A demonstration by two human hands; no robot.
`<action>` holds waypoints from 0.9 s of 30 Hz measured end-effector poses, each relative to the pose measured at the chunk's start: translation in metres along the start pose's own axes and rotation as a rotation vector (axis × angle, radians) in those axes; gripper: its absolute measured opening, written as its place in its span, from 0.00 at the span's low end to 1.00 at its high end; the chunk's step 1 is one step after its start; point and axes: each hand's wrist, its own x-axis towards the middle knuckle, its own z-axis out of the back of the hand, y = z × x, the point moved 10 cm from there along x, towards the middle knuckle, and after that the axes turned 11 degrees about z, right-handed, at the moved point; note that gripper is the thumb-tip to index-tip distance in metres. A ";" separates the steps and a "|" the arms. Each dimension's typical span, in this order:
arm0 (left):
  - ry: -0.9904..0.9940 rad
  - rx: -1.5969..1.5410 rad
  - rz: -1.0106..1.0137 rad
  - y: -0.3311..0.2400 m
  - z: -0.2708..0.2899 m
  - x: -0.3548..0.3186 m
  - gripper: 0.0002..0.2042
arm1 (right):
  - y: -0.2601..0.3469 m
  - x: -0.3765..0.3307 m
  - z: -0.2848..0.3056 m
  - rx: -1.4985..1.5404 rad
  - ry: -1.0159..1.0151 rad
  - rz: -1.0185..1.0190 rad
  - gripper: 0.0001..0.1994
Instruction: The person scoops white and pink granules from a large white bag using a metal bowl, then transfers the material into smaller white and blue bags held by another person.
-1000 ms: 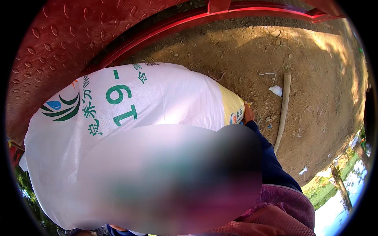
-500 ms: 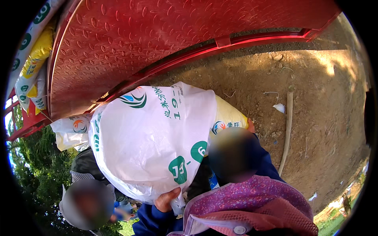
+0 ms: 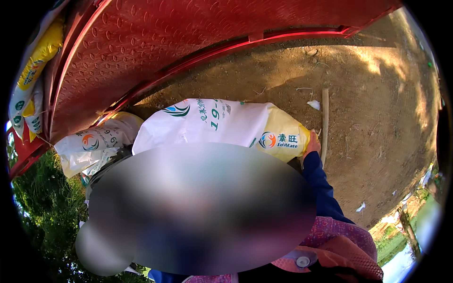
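A large white woven plastic sack (image 3: 198,125) with a yellow end and coloured logos lies across the middle of the view, beside a red metal panel. My right hand (image 3: 313,143) is closed on the corner of its yellow end, at the right. A large blur covers the near side of the sack. My left hand is hidden in that blur; only a bit of blue sleeve (image 3: 160,276) shows at the lower edge.
The red metal panel (image 3: 141,52) with raised tread marks spans the top. Another white sack (image 3: 94,146) lies at left, and a yellow sack (image 3: 43,49) is stacked among others at upper left. A wooden stick (image 3: 325,122) lies on bare dirt (image 3: 377,132) at right.
The sack has shifted down and to the right from my view, showing more of its yellow end and the sack behind it. My right hand stays on the corner; my left has become hidden.
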 end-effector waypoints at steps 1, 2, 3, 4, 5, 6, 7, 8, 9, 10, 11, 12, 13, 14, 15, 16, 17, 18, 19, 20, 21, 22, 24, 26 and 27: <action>0.036 -0.024 0.015 0.005 0.005 0.023 0.33 | -0.004 0.048 0.026 -0.176 -0.122 0.160 0.24; 0.022 -0.038 -0.008 0.004 0.007 0.029 0.33 | -0.015 0.084 0.021 -0.282 -0.150 0.247 0.24; 0.007 -0.062 0.024 0.018 0.030 0.056 0.33 | -0.009 0.086 0.008 -0.270 -0.102 0.240 0.23; -0.020 -0.079 0.058 0.027 0.043 0.073 0.33 | -0.014 0.090 0.004 -0.221 -0.036 0.149 0.23; -0.109 -0.084 0.023 0.019 0.056 0.060 0.32 | -0.042 0.060 -0.029 -0.194 0.090 0.096 0.24; -0.152 -0.091 -0.006 0.016 0.066 0.052 0.32 | -0.045 0.045 -0.064 -0.135 0.191 0.098 0.26; -0.067 -0.115 0.096 0.041 0.068 0.099 0.32 | -0.016 0.063 -0.018 -0.174 0.077 0.161 0.26; -0.100 -0.129 0.098 0.043 0.077 0.098 0.32 | -0.009 0.035 -0.030 -0.428 0.129 0.305 0.28; -0.121 -0.136 0.098 0.043 0.083 0.100 0.32 | 0.002 0.014 -0.038 -0.675 0.181 0.461 0.30; -0.152 -0.134 0.101 0.047 0.092 0.099 0.32 | -0.014 0.003 -0.044 -0.650 0.291 0.534 0.36; -0.176 -0.100 0.127 0.059 0.101 0.101 0.32 | -0.015 0.006 -0.046 -0.814 0.297 0.574 0.38; -0.209 0.026 0.150 0.068 0.111 0.102 0.32 | -0.015 0.013 -0.051 -0.975 0.298 0.618 0.40; -0.238 0.212 0.198 0.081 0.120 0.099 0.31 | -0.014 0.036 -0.039 -1.020 0.117 0.577 0.42; -0.240 0.394 0.253 0.100 0.128 0.103 0.30 | -0.009 0.064 -0.018 -1.061 -0.082 0.547 0.43; -0.144 0.313 0.238 0.103 0.113 0.105 0.23 | -0.024 0.070 -0.031 -0.950 0.024 0.365 0.44; -0.112 0.231 0.228 0.101 0.105 0.104 0.25 | -0.026 0.062 -0.045 -0.939 0.042 0.364 0.44; -0.098 0.185 0.272 0.112 0.108 0.108 0.26 | -0.030 0.057 -0.050 -0.999 0.056 0.361 0.44; -0.086 0.139 0.318 0.125 0.114 0.110 0.28 | -0.036 0.050 -0.055 -1.061 0.071 0.355 0.43; -0.086 0.079 0.251 0.125 0.116 0.112 0.29 | -0.039 0.030 -0.073 -1.152 0.111 0.299 0.41; -0.033 0.023 0.178 0.121 0.103 0.120 0.30 | -0.047 0.042 -0.082 -1.074 0.197 0.344 0.38; 0.011 0.019 0.159 0.124 0.093 0.135 0.32 | -0.048 0.064 -0.078 -1.215 0.151 0.443 0.35; 0.044 0.005 0.081 0.122 0.084 0.150 0.31 | -0.046 0.082 -0.086 -1.337 0.104 0.537 0.32; 0.007 0.484 -0.298 0.119 0.097 0.162 0.23 | -0.053 0.086 -0.123 -1.049 0.250 0.517 0.28; -0.191 1.052 -0.918 0.101 0.089 0.154 0.14 | -0.056 0.063 -0.172 -0.553 0.588 0.428 0.18; -0.280 0.742 -0.619 0.090 0.096 0.174 0.13 | -0.048 0.073 -0.160 -0.613 0.549 0.438 0.16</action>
